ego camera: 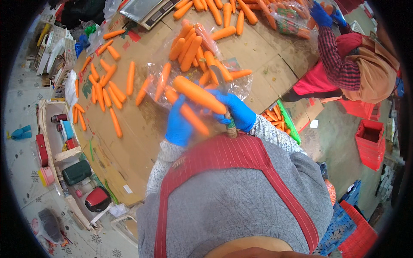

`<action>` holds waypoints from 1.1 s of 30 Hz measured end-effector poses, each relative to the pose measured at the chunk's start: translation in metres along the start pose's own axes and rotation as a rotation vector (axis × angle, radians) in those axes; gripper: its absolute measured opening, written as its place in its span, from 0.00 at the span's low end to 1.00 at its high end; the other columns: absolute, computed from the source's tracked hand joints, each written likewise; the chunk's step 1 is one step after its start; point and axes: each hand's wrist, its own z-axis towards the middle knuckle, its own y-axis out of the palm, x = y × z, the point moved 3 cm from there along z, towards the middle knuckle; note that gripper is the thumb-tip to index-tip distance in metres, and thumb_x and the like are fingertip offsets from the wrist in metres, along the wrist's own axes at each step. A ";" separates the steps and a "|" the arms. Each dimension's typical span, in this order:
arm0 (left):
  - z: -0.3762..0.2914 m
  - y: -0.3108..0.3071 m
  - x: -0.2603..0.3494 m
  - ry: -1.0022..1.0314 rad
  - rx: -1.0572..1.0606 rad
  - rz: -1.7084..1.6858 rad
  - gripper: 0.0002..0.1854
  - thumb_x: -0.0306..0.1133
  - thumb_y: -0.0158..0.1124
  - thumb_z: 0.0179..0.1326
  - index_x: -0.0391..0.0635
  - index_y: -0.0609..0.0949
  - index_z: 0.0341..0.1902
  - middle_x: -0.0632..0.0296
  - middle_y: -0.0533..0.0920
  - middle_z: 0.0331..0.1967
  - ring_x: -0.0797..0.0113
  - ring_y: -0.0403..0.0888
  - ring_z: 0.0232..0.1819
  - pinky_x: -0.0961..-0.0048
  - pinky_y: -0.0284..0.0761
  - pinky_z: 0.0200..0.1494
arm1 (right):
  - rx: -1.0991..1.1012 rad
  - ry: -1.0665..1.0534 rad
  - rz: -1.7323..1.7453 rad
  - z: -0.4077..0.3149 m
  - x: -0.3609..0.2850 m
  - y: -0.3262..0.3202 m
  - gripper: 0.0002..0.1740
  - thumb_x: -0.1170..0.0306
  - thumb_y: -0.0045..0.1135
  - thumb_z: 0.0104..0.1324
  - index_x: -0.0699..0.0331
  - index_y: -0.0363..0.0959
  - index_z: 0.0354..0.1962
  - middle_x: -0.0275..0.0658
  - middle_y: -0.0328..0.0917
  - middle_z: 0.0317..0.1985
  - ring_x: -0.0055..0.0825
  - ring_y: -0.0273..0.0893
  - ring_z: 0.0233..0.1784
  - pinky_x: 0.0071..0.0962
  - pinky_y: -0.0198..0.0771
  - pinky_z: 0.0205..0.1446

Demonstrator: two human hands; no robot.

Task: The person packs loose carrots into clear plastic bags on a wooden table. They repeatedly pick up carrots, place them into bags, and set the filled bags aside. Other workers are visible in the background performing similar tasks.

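My left hand (179, 125), in a blue glove, grips a carrot (193, 117) that is blurred and slants down towards my apron. In my right hand (240, 111), also gloved in blue, is a knife with a curved blade (218, 75). Its wrapped handle (231, 127) points down at my chest. A larger carrot (198, 93) lies across in front of both hands, its lower end by my right fingers; what holds it is unclear. Just beyond, a clear plastic bag (240, 85) lies under and around a pile of carrots (190, 48).
Loose carrots (106, 87) lie to the left on the cardboard-covered table (138, 129). A scale (148, 13) stands at the far edge. At right, a co-worker's gloved hand (321, 16) is beside bagged carrots (287, 19). A green-rimmed crate (288, 121) of carrots sits below the table.
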 end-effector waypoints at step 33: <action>0.008 -0.108 0.144 0.333 -0.097 -0.323 0.17 0.29 0.51 0.70 0.37 0.74 0.60 0.54 0.79 0.55 0.62 0.76 0.57 0.63 0.70 0.64 | 0.705 -0.297 -1.422 0.060 0.001 -0.090 0.30 0.58 0.62 0.63 0.55 0.69 0.62 0.43 0.81 0.33 0.33 0.82 0.34 0.33 0.76 0.40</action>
